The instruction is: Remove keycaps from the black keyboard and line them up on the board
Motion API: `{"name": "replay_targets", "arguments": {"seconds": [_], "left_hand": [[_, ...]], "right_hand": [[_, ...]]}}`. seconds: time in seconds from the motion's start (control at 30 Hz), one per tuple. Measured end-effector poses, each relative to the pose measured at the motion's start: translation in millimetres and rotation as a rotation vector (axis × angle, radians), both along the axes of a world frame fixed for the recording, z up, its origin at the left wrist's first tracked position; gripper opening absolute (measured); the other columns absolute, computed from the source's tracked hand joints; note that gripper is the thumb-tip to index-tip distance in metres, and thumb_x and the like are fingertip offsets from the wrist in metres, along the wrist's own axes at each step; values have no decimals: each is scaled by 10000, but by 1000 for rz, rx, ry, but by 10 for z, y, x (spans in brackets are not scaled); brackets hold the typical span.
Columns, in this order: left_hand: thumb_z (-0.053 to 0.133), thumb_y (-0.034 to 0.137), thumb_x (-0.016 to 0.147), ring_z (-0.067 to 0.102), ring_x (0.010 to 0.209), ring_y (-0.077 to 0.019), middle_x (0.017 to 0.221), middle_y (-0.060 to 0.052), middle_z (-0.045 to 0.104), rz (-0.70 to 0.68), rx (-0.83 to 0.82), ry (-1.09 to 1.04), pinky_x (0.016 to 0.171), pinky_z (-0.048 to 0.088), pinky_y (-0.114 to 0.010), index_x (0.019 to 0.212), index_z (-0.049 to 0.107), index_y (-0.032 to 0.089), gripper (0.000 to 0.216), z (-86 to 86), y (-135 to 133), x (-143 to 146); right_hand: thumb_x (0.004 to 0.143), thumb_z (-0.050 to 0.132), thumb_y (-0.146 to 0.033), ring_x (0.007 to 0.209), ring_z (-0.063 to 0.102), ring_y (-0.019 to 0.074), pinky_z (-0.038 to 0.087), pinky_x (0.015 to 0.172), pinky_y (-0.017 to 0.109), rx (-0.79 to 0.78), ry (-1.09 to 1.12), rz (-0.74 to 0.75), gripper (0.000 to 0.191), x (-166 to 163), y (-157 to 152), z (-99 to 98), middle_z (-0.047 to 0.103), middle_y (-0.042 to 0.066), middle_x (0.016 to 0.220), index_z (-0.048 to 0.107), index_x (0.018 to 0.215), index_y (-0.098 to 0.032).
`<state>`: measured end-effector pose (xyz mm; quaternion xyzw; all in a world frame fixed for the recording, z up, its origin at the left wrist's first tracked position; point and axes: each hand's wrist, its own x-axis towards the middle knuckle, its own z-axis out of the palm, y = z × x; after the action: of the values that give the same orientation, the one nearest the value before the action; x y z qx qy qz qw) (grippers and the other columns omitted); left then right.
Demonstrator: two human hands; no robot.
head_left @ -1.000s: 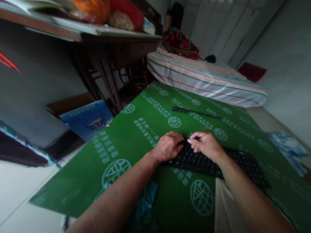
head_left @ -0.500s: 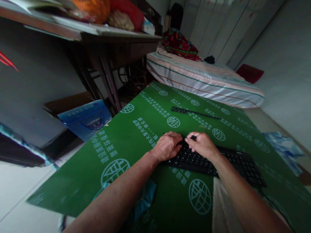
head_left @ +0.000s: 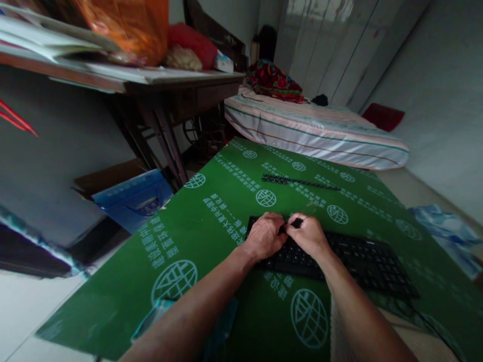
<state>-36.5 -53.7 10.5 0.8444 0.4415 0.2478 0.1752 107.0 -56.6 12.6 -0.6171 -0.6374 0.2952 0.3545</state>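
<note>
A black keyboard (head_left: 377, 259) lies across the green board, its cable trailing off at the right. My left hand (head_left: 266, 235) rests over its left part, with bent fingers closed on it near the back edge. Close beside it, my right hand (head_left: 308, 234) pinches a small black piece (head_left: 297, 222), which looks like a keycap. The fingertips of both hands almost meet above the keys. Behind the keyboard, several small black keycaps (head_left: 277, 179) are laid out in rows. My fingers hide part of the keys under them.
The green board (head_left: 222, 216) bears printed globes and lettering. A teal packet (head_left: 154, 314) lies under my left forearm. At the left stand a cluttered desk (head_left: 151, 75) and a blue bag (head_left: 136, 198). A bed (head_left: 320, 130) is beyond the board.
The view has tilted up slightly, so the scene sits lower. My hands remain together over the keyboard's left part, with the right fingers slightly turned around the small black piece.
</note>
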Motion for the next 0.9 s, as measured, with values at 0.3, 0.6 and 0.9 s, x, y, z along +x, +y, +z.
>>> {"name": "replay_targets", "arguments": {"seconds": [0.3, 0.6, 0.9], "left_hand": [[546, 99, 674, 590, 927, -215, 936, -60, 679, 12, 0, -45, 851, 471, -313, 866, 658, 174, 234, -79, 52, 7], [571, 108, 691, 582, 911, -205, 928, -36, 684, 3, -8, -64, 834, 459, -303, 847, 687, 193, 213, -77, 83, 11], [614, 130, 711, 581, 933, -197, 954, -19, 684, -13, -23, -74, 856, 446, -308, 815, 716, 226, 174, -96, 88, 9]], "right_hand": [[635, 502, -237, 520, 532, 149, 394, 495, 234, 39, -163, -1, 50, -44, 38, -98, 581, -11, 571, 541, 664, -226], [614, 492, -207, 570, 531, 157, 425, 572, 253, 99, -27, -37, 78, -88, -4, -80, 582, -15, 611, 520, 686, -224], [590, 479, -178, 549, 486, 137, 404, 555, 245, 142, 154, -76, 55, -82, -26, -122, 523, -30, 576, 494, 633, -209]]}}
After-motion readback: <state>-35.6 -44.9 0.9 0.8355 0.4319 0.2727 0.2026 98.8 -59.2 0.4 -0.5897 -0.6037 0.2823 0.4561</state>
